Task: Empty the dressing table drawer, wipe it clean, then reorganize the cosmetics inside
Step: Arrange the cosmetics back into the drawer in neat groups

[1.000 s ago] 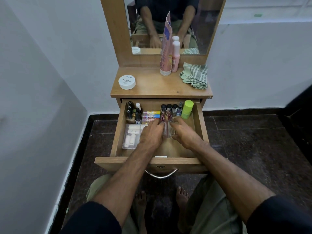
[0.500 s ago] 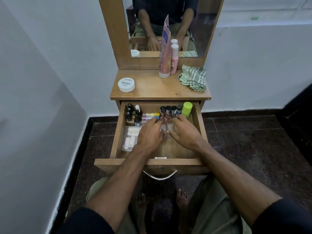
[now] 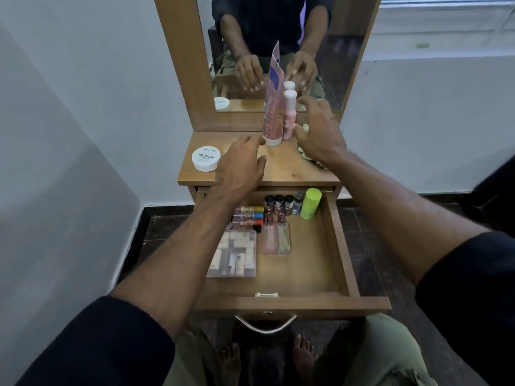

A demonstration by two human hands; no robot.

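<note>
Reaching over the desk (image 3: 292, 171), both hands hover near the tall pink tube (image 3: 272, 112), which serves as the landmark here. The left hand (image 3: 239, 168) has its fingers (image 3: 255, 140) spread and relaxed, holding nothing, the tips just left of the tube's white cap at the base. The right hand (image 3: 320, 135) is just right of the tube, its fingers (image 3: 309, 101) loosely splayed and empty, arched beside the small pink bottle (image 3: 289, 115) that stands touching the tube's right side. Under that right hand, part of a green striped cloth (image 3: 309, 158) shows on the desk. Well left of the tube sits a white round jar (image 3: 206, 158) labelled nail polish.

Below the tube, the drawer (image 3: 340, 246) stands pulled open. Inside it, straight down from the tube, two clear flat bottles (image 3: 276, 238) lie side by side; behind them stands a row of small dark-capped bottles (image 3: 278, 203), with a lime-green cylinder (image 3: 310, 203) at the row's right end. Left of the flat bottles lie coloured-capped tubes (image 3: 248, 215) and a clear plastic box (image 3: 232, 253) of pale items. Behind the tube, the mirror (image 3: 334, 51) reflects both hands.
</note>
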